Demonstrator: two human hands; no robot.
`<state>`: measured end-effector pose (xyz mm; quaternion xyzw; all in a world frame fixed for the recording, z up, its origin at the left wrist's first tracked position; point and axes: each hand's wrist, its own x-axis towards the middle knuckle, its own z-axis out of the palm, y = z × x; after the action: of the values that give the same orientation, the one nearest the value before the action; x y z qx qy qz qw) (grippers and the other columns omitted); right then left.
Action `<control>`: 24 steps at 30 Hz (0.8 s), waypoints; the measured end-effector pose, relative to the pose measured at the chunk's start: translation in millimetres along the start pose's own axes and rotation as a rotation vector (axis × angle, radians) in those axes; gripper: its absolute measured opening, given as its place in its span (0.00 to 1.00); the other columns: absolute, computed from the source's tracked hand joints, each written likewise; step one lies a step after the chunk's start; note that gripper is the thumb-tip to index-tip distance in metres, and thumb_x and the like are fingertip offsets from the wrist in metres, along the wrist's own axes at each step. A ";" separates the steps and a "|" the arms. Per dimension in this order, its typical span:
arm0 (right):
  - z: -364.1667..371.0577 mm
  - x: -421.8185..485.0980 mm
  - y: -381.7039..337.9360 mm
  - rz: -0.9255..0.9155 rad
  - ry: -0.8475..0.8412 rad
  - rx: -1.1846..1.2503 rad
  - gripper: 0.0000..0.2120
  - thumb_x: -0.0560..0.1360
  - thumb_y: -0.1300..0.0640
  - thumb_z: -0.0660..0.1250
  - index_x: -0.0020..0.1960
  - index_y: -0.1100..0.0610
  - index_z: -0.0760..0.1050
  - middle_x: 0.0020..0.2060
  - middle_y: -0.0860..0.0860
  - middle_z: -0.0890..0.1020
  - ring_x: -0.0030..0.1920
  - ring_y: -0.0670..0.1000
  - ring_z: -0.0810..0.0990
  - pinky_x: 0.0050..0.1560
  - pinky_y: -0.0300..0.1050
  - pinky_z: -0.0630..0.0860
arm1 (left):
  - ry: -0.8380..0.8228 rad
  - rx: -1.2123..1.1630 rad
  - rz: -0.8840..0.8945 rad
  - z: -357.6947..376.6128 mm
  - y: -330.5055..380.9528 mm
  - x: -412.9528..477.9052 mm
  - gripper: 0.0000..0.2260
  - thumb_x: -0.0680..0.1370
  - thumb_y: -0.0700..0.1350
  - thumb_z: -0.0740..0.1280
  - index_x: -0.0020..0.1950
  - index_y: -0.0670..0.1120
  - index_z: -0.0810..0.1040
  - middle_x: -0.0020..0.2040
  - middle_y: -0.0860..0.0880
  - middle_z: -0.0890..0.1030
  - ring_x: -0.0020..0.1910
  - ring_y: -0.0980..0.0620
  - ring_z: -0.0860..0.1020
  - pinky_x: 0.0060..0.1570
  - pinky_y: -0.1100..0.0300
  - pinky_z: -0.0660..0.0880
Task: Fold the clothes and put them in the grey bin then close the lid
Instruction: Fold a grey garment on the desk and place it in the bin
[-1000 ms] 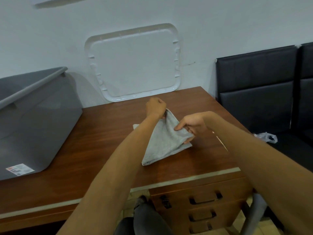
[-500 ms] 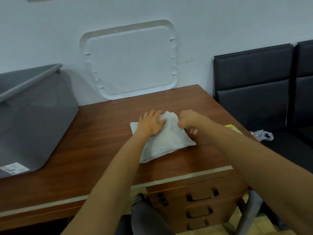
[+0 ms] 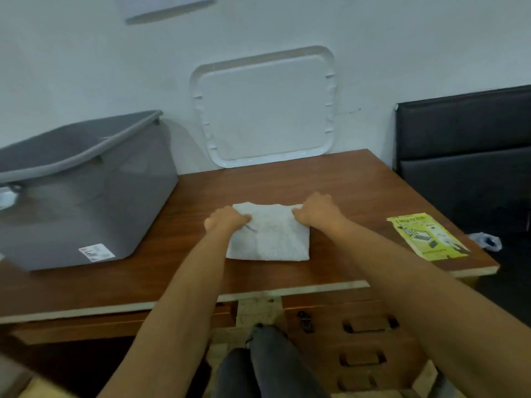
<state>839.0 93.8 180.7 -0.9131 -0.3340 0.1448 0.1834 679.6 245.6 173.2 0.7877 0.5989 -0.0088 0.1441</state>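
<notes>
A small folded white cloth (image 3: 270, 237) lies flat on the wooden desk (image 3: 172, 271), squared to the front edge. My left hand (image 3: 227, 221) grips its far left corner with curled fingers. My right hand (image 3: 316, 211) grips the far right corner the same way. The grey bin (image 3: 86, 193) stands open on the desk's left side, apart from the cloth. Its white lid (image 3: 267, 110) leans upright against the wall behind the desk.
A yellow-green leaflet (image 3: 425, 237) lies on the desk's right side. Black padded chairs (image 3: 465, 156) stand to the right, with a clear plastic bag (image 3: 487, 241) beside the desk edge. Drawers with handles (image 3: 370, 326) sit under the desk front.
The cloth was lifted and folded over, then pressed flat. It now lies square, and both hands have shifted to its two far corners. The camera view has moved right.
</notes>
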 end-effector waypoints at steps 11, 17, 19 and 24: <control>8.8 -33.1 -28.0 0.148 -0.278 0.346 0.31 0.78 0.47 0.71 0.75 0.59 0.65 0.69 0.59 0.73 0.66 0.61 0.76 0.65 0.58 0.77 | -0.317 -0.640 -0.048 -18.8 -45.5 -45.5 0.44 0.74 0.63 0.75 0.80 0.43 0.61 0.75 0.42 0.69 0.71 0.40 0.71 0.69 0.47 0.72; 10.1 8.8 -31.9 0.168 -0.299 0.799 0.31 0.68 0.48 0.73 0.67 0.59 0.73 0.61 0.59 0.79 0.58 0.64 0.80 0.62 0.63 0.78 | -0.266 -0.954 0.063 -13.0 -46.4 -18.0 0.27 0.80 0.54 0.70 0.73 0.42 0.70 0.66 0.45 0.78 0.59 0.45 0.78 0.62 0.48 0.77; 10.9 29.1 -36.2 0.182 -0.321 0.840 0.26 0.71 0.48 0.71 0.65 0.59 0.75 0.58 0.59 0.81 0.56 0.63 0.82 0.61 0.63 0.79 | -0.264 -0.981 0.061 -18.6 -42.7 -5.3 0.21 0.82 0.52 0.68 0.71 0.43 0.70 0.61 0.45 0.78 0.54 0.46 0.78 0.55 0.51 0.76; -10.5 56.2 -67.9 0.138 -0.284 0.816 0.14 0.80 0.54 0.67 0.61 0.62 0.77 0.56 0.59 0.82 0.54 0.61 0.84 0.60 0.60 0.80 | -0.255 -1.013 0.013 -33.7 -30.4 55.1 0.24 0.82 0.55 0.66 0.75 0.46 0.66 0.63 0.45 0.75 0.60 0.45 0.76 0.62 0.48 0.76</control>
<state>846.5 176.7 211.3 -0.7571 -0.2097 0.4010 0.4711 661.1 312.8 188.6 0.6156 0.5010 0.1868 0.5789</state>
